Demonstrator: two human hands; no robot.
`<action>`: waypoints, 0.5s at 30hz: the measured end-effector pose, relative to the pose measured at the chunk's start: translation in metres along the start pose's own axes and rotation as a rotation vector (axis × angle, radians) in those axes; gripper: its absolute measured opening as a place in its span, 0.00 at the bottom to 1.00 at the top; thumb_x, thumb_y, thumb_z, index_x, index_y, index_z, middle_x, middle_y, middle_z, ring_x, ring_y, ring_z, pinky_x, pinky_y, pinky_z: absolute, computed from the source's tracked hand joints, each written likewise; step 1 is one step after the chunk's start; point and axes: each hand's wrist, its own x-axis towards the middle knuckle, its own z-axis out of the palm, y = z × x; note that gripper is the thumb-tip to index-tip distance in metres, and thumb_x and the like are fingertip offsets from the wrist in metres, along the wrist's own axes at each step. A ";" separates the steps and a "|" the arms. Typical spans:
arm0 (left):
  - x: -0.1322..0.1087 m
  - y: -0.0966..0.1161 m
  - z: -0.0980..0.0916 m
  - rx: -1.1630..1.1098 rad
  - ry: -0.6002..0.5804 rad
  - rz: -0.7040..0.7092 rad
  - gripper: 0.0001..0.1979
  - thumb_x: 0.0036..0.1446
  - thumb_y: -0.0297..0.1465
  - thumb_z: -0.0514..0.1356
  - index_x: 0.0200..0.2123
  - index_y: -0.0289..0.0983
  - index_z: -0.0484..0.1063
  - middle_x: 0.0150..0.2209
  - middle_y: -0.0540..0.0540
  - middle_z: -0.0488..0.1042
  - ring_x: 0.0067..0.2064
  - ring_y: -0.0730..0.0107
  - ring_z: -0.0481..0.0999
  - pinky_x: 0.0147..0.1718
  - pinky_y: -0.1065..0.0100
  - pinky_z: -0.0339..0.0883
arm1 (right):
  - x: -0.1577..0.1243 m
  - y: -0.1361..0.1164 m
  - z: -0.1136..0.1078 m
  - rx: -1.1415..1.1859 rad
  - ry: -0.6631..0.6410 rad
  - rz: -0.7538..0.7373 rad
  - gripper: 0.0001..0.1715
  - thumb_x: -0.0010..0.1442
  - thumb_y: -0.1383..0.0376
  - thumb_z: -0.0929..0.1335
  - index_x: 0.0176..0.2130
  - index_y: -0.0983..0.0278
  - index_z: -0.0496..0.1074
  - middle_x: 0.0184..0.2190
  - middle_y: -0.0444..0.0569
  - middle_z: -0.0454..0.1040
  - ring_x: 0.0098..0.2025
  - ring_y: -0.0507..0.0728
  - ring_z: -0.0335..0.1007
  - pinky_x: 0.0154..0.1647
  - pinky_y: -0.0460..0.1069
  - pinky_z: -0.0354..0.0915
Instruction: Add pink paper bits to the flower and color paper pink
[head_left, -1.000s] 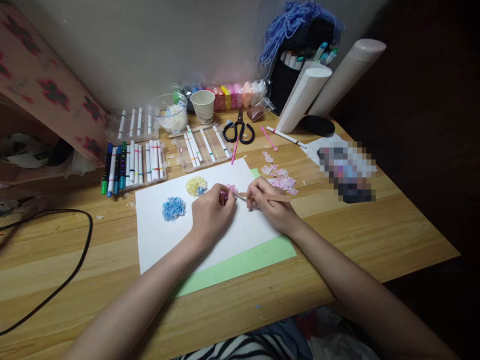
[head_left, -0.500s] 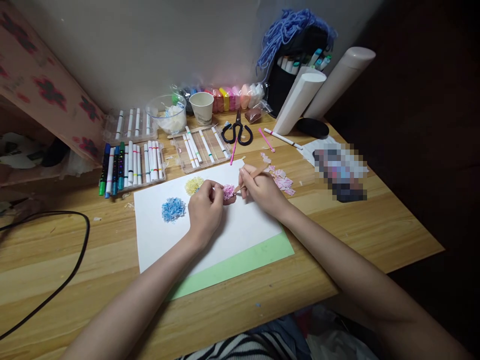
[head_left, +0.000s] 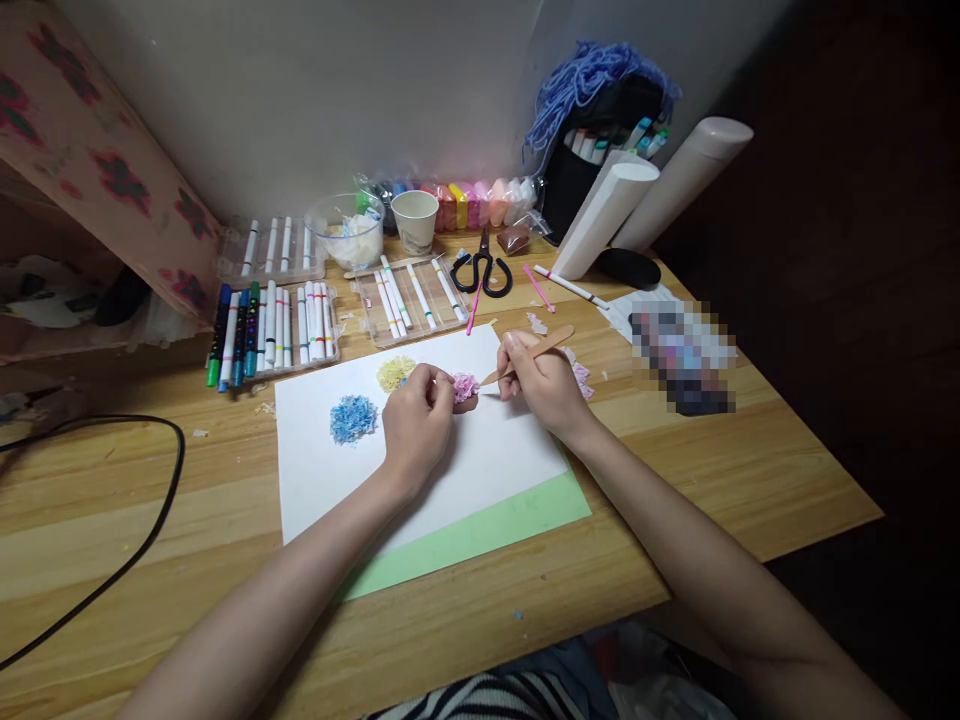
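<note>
My left hand (head_left: 420,415) is closed around the edge of a small pink ruffled cluster (head_left: 465,387), raised a little above the white paper (head_left: 337,500). A flat wooden stick (head_left: 551,343) lies in the closed fingers of my right hand (head_left: 544,380), its tip beside the cluster's right edge. On the paper, left of my left hand, sit a blue ruffled cluster (head_left: 353,419) and a yellow one (head_left: 396,374). Loose pink scraps (head_left: 580,374) lie partly hidden behind my right hand. A green sheet (head_left: 480,535) shows beneath the white paper's near edge.
Marker trays (head_left: 409,300) stand along the back, with black scissors (head_left: 482,272), a paper cup (head_left: 415,222) and a clear bowl (head_left: 349,235). White bottles (head_left: 611,215) and a black pen holder (head_left: 566,185) rise at the back right. A black cable (head_left: 176,470) loops at left.
My right hand with the wooden stick has drawn slightly right, and the stick lies at a flatter slant. The left hand still holds the pink cluster. The whole view has shifted slightly.
</note>
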 end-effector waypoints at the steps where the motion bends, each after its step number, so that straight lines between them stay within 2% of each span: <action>1: 0.000 0.000 0.000 -0.005 -0.003 -0.003 0.09 0.61 0.32 0.50 0.29 0.39 0.66 0.26 0.51 0.76 0.29 0.68 0.74 0.32 0.68 0.61 | 0.000 0.001 -0.001 0.005 0.007 -0.006 0.21 0.68 0.55 0.55 0.27 0.62 0.62 0.14 0.40 0.64 0.18 0.50 0.61 0.23 0.45 0.57; 10: 0.000 -0.002 0.001 -0.021 -0.025 0.005 0.10 0.62 0.33 0.50 0.28 0.40 0.64 0.25 0.52 0.75 0.27 0.69 0.74 0.29 0.69 0.60 | 0.000 0.003 0.003 -0.041 -0.074 -0.030 0.22 0.67 0.53 0.56 0.27 0.62 0.62 0.15 0.39 0.63 0.20 0.50 0.62 0.27 0.46 0.58; 15: 0.001 0.000 0.000 0.022 0.021 0.024 0.11 0.61 0.32 0.50 0.28 0.39 0.66 0.26 0.50 0.75 0.29 0.68 0.73 0.31 0.68 0.60 | 0.000 0.002 0.006 -0.109 -0.095 -0.051 0.22 0.68 0.56 0.55 0.26 0.62 0.61 0.16 0.39 0.63 0.21 0.50 0.62 0.28 0.46 0.57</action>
